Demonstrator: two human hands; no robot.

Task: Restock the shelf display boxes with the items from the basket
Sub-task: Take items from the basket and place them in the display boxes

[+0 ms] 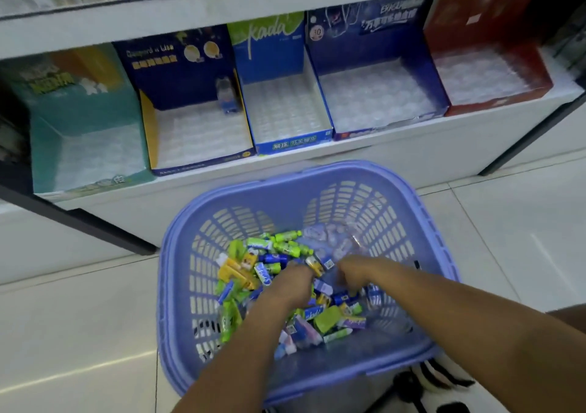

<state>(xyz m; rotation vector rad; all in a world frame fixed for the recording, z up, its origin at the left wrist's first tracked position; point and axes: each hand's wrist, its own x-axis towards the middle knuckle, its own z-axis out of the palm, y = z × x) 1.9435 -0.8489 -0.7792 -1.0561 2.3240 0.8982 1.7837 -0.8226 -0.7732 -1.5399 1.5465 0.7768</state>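
A lilac plastic basket (172,254) stands on the floor below the shelf. It holds a pile of small packets (253,270) in green, yellow, blue and white. Both my hands reach down into the pile. My left hand (293,284) has curled fingers, and a small yellow and blue packet (314,265) sits pinched at its fingertips. My right hand (353,274) is curled knuckles-up beside it, its fingers hidden among the packets. On the shelf stand several display boxes: teal (47,146), navy (149,117), blue-green (269,63), dark blue (440,89) and red (539,76).
One small blue item (227,97) stands at the back of the navy box; the boxes otherwise show only clear plastic trays. A white shelf lip (348,152) runs just behind the basket. Pale floor tiles (79,317) surround it. Black and white footwear (434,381) shows at the lower right.
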